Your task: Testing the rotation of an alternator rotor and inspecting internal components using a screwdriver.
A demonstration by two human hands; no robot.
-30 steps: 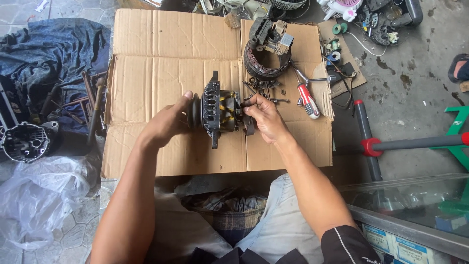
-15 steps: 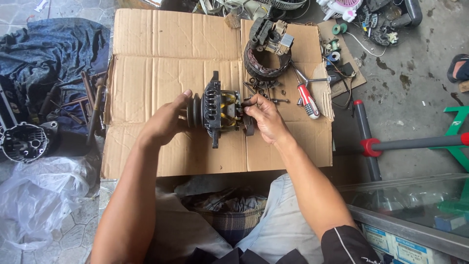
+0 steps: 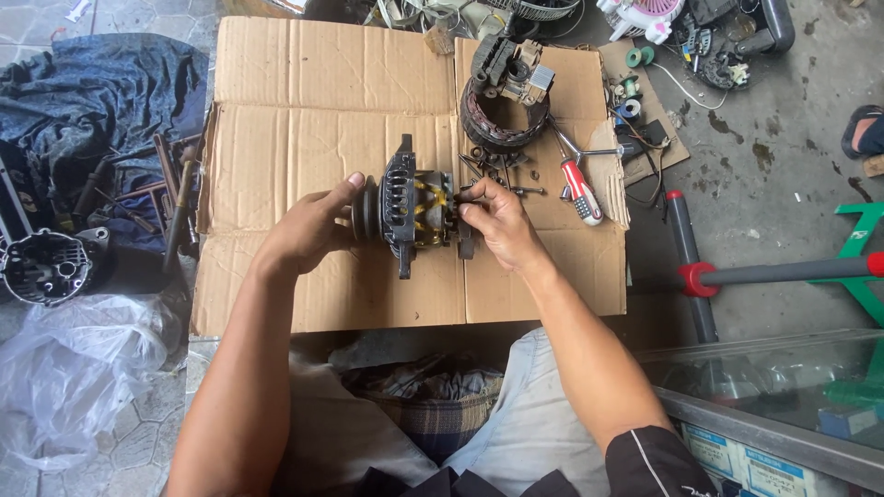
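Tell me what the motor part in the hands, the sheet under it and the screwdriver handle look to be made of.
Motor part: dark, dull metal housing, probably cast, with copper-coloured windings showing through its slots. The left hand grips its pulley end; the right hand is at the other end.
Sheet: plain brown cardboard, matte, creased along fold lines, with torn edges.
Screwdriver: glossy red and white handle, likely plastic.
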